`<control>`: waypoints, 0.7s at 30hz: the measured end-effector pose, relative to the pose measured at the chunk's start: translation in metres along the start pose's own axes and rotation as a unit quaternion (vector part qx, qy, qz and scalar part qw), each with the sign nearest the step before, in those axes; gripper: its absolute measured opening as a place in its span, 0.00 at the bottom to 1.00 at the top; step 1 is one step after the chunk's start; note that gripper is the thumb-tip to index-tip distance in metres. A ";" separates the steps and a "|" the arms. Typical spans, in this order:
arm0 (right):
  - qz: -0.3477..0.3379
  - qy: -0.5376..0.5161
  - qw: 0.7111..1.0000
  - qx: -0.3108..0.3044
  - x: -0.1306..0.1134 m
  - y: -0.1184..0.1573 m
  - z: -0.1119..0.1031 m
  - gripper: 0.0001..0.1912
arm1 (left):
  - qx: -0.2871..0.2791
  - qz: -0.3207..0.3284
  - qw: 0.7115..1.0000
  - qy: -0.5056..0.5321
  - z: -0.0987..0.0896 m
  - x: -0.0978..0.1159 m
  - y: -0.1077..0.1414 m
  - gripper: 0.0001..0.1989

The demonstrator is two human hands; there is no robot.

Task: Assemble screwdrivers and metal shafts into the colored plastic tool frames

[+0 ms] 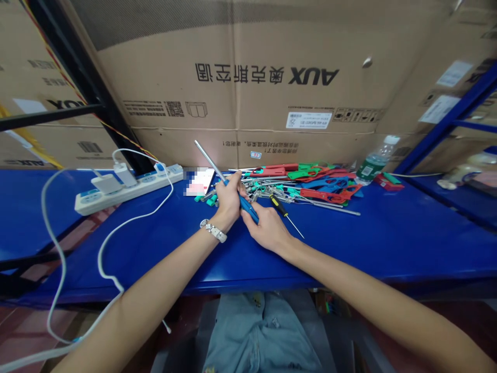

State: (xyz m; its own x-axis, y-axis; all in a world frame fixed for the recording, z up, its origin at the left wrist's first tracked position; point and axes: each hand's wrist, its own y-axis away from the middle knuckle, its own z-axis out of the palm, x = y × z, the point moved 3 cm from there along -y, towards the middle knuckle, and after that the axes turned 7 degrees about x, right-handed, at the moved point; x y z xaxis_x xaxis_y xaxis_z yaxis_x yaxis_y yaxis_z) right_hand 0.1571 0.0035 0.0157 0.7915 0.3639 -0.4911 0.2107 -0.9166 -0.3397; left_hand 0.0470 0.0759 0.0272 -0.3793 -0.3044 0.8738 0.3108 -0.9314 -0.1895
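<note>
Both my hands are on one blue-handled tool with a long silver metal tube [207, 157], tilted up to the left over the bench. My left hand [229, 199], with a watch or bracelet at the wrist, is wrapped round it near where the tube meets the blue handle. Lower down, my right hand [268, 227] grips the handle's end. Just beyond my hands lies a pile of similar tools with red [274, 171], green and blue [330, 184] handles and metal tubes. A black and yellow screwdriver [278, 205] lies right of my hands, its shaft pointing toward me.
On the blue bench [380, 248], a white power strip [135, 189] with plugs and loose white cables lies left. A phone-like white item [202, 184] rests behind my left hand. A water bottle [375, 161] stands at the right, before a large cardboard box [252, 46].
</note>
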 end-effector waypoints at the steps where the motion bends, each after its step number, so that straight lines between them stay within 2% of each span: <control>1: 0.004 0.001 1.000 -0.003 0.001 0.000 0.000 0.20 | 0.000 0.003 1.000 0.003 0.001 0.000 0.000 0.26; 9: -0.033 0.087 0.995 -0.044 -0.007 0.003 0.000 0.22 | -0.019 -0.016 1.000 0.013 0.000 0.006 0.009 0.27; 14: -0.028 0.102 0.993 -0.049 -0.009 0.004 0.000 0.22 | -0.018 -0.032 0.999 -0.001 0.002 0.004 0.007 0.28; 18: -0.014 0.078 0.996 -0.044 -0.007 0.003 -0.001 0.22 | 0.009 -0.057 0.998 -0.004 0.001 0.000 0.010 0.28; 21: 0.000 -0.009 1.000 -0.021 -0.002 0.001 0.001 0.19 | -0.018 -0.102 0.993 0.061 0.002 -0.001 0.016 0.27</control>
State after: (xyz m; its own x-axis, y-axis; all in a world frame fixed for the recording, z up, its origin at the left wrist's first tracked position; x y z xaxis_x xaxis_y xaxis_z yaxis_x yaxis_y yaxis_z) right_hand 0.1551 0.0021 0.0153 0.7813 0.3662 -0.5054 0.2348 -0.9227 -0.3056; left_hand 0.0541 0.0613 0.0239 -0.5345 -0.1288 0.8353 0.1858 -0.9820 -0.0325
